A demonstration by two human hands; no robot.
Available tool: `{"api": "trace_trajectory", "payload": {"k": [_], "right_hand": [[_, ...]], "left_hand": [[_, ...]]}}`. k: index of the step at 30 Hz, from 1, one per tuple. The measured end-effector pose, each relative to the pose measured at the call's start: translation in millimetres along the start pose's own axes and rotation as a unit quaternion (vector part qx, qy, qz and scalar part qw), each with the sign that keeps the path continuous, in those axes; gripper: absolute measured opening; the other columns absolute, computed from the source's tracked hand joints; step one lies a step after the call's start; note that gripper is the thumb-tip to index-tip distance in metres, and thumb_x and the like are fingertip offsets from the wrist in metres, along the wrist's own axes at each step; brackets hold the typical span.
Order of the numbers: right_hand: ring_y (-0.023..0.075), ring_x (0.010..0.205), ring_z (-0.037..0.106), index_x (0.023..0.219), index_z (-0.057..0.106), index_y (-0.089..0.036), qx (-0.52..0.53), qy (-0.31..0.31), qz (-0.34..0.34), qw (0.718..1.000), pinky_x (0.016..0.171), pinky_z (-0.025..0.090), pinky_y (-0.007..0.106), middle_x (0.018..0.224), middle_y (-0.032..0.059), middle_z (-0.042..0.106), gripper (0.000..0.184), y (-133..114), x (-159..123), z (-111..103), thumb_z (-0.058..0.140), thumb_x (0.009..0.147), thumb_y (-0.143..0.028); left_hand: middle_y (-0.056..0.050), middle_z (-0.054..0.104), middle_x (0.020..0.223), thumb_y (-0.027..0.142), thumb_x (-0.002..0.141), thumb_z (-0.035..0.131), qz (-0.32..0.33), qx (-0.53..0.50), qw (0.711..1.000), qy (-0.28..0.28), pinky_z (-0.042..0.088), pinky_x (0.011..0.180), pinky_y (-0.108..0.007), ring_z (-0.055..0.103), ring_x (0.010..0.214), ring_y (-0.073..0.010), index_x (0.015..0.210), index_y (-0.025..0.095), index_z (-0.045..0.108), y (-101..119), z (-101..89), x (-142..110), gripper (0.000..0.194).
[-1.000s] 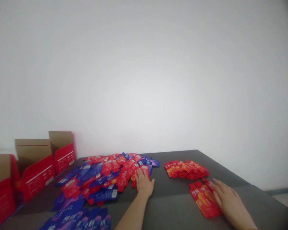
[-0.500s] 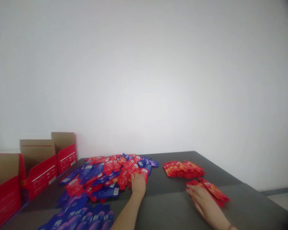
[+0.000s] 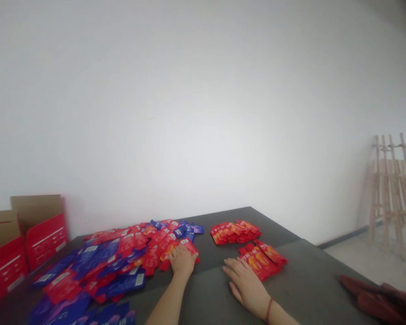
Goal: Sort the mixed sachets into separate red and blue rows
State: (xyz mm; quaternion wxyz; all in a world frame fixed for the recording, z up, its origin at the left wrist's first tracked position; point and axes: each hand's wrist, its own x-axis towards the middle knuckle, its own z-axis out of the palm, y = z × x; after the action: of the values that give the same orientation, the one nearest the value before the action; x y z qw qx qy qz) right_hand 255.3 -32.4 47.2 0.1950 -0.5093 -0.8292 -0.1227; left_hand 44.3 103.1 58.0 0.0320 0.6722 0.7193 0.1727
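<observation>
My left hand (image 3: 183, 262) is at the right edge of a mixed pile, its fingers closed over a red packet (image 3: 190, 247) with a white label; its fingertips are partly hidden. Beside it in the pile lies an orange-and-red packet (image 3: 168, 253). My right hand (image 3: 245, 284) lies low over the table with fingers spread and nothing in them. Just past its fingers is a small group of red packets with orange print (image 3: 257, 262), laid overlapping. Farther back, a row of similar red-orange packets (image 3: 236, 232) overlaps in a fan.
The pile of red and blue packets (image 3: 103, 257) spreads over the left of the dark table (image 3: 209, 293). Blue packets (image 3: 69, 311) lie at the near left. Open red cartons (image 3: 47, 237) stand along the left edge. Dark red cloth-like material (image 3: 379, 300) is at lower right; wooden racks (image 3: 392, 198) lean beyond.
The view has swung right, bringing the racks and dark red material in. My right hand has come off the small red group to its near left side. My left hand stays at the pile's edge.
</observation>
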Motion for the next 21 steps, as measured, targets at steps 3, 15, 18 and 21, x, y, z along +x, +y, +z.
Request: {"api": "trace_trajectory", "payload": {"k": [3, 15, 18, 21], "right_hand": [[0.0228, 0.125, 0.045, 0.128, 0.052, -0.024, 0.000, 0.012, 0.001, 1.000, 0.108, 0.033, 0.045, 0.135, 0.0063, 0.053, 0.048, 0.4, 1.1, 1.4, 0.047, 0.081, -0.015], [0.0265, 0.119, 0.051, 0.124, 0.053, -0.017, 0.222, 0.203, 0.269, 0.915, 0.104, 0.035, 0.047, 0.128, 0.0140, 0.057, 0.045, 82.0, -17.8, -10.1, 0.044, 0.087, -0.040], [0.0249, 0.110, 0.058, 0.130, 0.047, -0.020, 0.459, 0.140, 0.293, 0.827, 0.090, 0.048, 0.040, 0.126, 0.0121, 0.059, 0.056, 57.1, -8.6, -17.3, 0.047, 0.084, -0.051], [0.0228, 0.083, 0.066, 0.108, 0.062, -0.020, 0.550, 0.035, 0.274, 0.788, 0.072, 0.052, 0.034, 0.096, 0.0073, 0.071, 0.045, 30.4, -1.8, -21.8, 0.056, 0.078, -0.053]], "left_hand": [[-0.026, 0.048, 0.131, 0.033, 0.080, 0.059, -0.046, -0.036, 0.998, 0.007, 0.028, 0.099, -0.043, 0.041, 0.124, -0.0347, 0.134, 0.000, 0.034, 7.4, 0.9, 8.1, 0.068], [-0.005, 0.066, 0.101, 0.017, 0.090, 0.030, 0.069, -0.279, 0.955, -0.073, 0.039, 0.085, -0.031, 0.060, 0.098, -0.0208, 0.100, 0.021, 0.055, 13.9, -12.1, -15.1, 0.027], [0.003, 0.066, 0.089, 0.019, 0.087, 0.039, 0.184, -0.344, 0.912, -0.127, 0.040, 0.077, -0.021, 0.060, 0.086, -0.0135, 0.088, 0.023, 0.057, 32.6, -8.5, -47.7, 0.018], [0.004, 0.062, 0.071, 0.015, 0.075, 0.049, 0.233, -0.379, 0.872, -0.203, 0.040, 0.065, -0.020, 0.057, 0.069, -0.0127, 0.073, 0.020, 0.058, 47.6, -1.4, -69.8, 0.010]]}}
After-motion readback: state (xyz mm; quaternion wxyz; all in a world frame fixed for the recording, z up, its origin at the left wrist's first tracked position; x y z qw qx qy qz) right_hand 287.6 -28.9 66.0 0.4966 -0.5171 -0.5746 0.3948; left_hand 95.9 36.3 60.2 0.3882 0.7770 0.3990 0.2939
